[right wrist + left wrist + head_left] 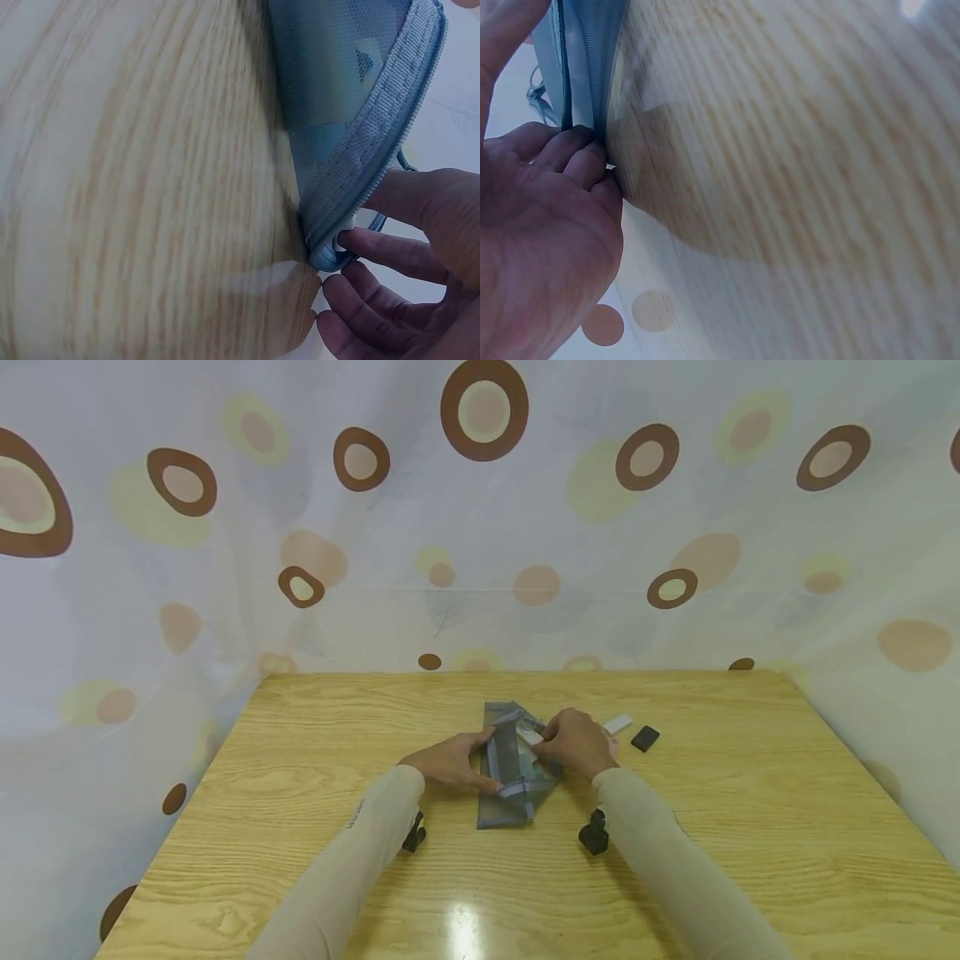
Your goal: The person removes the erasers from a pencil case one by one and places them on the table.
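A grey-blue mesh zipper pouch [506, 760] lies on the wooden table with its zipped mouth spread apart. My left hand [453, 762] holds its left side, thumb and fingers at the two ends of the mouth. In the left wrist view the fingers of the left hand [562, 180] curl against the pouch's edge [592, 60]. My right hand [577, 742] pinches a small white block [529, 737] at the opening. Seen from the right wrist, the pouch [322, 82] shows pale yellow and blue-green things through its mesh, and the right hand [405, 262] is at the zipper's end.
To the right of the pouch lie another white block [618, 724] and a small black block [645, 738]. Something pink [613, 746] shows partly behind the right hand. A patterned curtain [480, 627] hangs along the table's back edge.
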A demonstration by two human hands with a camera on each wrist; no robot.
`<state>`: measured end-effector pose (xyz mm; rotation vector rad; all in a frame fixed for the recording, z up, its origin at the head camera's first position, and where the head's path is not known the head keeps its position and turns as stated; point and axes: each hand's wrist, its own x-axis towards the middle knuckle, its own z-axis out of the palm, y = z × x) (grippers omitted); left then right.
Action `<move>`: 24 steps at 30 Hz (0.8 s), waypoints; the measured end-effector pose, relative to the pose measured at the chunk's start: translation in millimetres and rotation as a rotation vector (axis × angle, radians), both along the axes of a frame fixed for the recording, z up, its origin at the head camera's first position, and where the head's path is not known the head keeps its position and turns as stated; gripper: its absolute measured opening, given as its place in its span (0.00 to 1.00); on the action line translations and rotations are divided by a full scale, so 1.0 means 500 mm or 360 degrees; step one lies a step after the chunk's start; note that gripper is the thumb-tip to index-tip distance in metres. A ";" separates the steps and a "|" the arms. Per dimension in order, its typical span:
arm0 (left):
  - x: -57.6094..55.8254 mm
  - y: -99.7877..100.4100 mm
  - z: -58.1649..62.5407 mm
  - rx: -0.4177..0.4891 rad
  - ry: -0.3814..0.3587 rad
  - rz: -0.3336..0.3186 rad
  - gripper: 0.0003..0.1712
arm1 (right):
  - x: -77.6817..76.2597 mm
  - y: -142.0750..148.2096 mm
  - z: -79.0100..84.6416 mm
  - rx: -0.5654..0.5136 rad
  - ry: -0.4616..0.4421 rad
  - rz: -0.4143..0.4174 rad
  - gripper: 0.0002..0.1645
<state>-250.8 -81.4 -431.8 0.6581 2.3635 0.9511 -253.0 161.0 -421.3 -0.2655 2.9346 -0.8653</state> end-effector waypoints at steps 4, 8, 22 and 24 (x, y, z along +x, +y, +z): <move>0.001 -0.001 -0.001 0.0003 0.0003 -0.0002 0.61 | 0.001 -0.001 0.002 0.0003 0.0006 -0.0005 0.15; 0.002 -0.001 0.000 0.0002 0.0007 -0.0010 0.61 | 0.001 -0.002 0.002 -0.0005 0.0012 -0.0004 0.14; 0.002 0.001 -0.002 0.0037 -0.0020 0.0012 0.61 | 0.001 0.004 0.013 -0.0042 -0.0055 -0.0042 0.15; 0.002 0.000 -0.001 0.0042 -0.0022 0.0013 0.61 | 0.002 0.005 0.017 -0.0046 -0.0066 -0.0034 0.15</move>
